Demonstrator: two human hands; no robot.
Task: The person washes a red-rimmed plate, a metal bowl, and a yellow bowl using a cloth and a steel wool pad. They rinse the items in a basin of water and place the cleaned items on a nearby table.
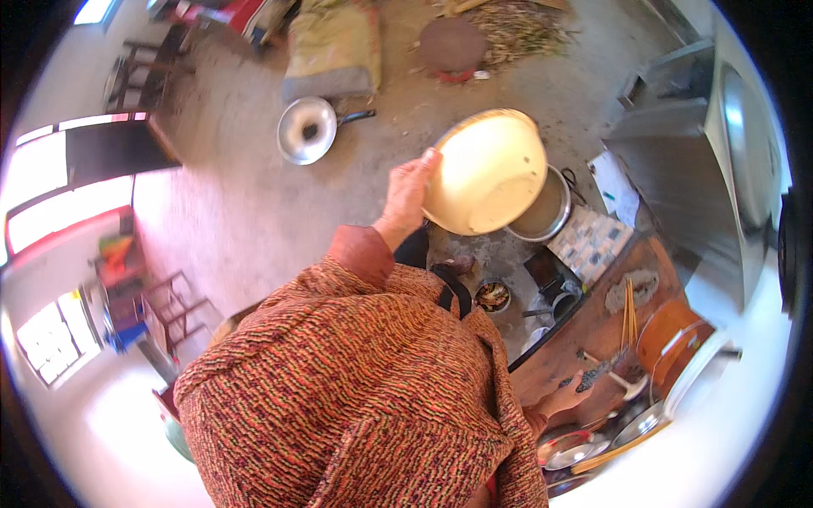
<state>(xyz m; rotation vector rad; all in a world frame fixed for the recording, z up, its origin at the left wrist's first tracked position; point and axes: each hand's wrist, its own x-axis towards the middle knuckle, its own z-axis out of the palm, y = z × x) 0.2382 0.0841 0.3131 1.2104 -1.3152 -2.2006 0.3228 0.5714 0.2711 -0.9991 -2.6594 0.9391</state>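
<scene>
My left hand (pixel 408 193) grips the rim of a wide cream-coloured basin (pixel 491 173) and holds it tilted on edge, its inside facing me. Right beside and below the basin, a metal pot (pixel 546 213) with murky brownish liquid stands on the floor. My right hand (pixel 566 394) is low at the right, at the edge of a wooden counter (pixel 593 330), with its fingers closed on a small dark speckled object (pixel 590 375). My orange knitted sweater (pixel 356 381) fills the lower middle and hides the floor under me.
A metal pan with a black handle (pixel 309 129) lies on the concrete floor, with a sack (pixel 334 46) and dry stalks (pixel 517 30) beyond it. On the counter are chopsticks (pixel 629 311), a round wooden lid (pixel 669 339) and metal dishes (pixel 576 449). A small bowl of scraps (pixel 493 295) sits by my feet.
</scene>
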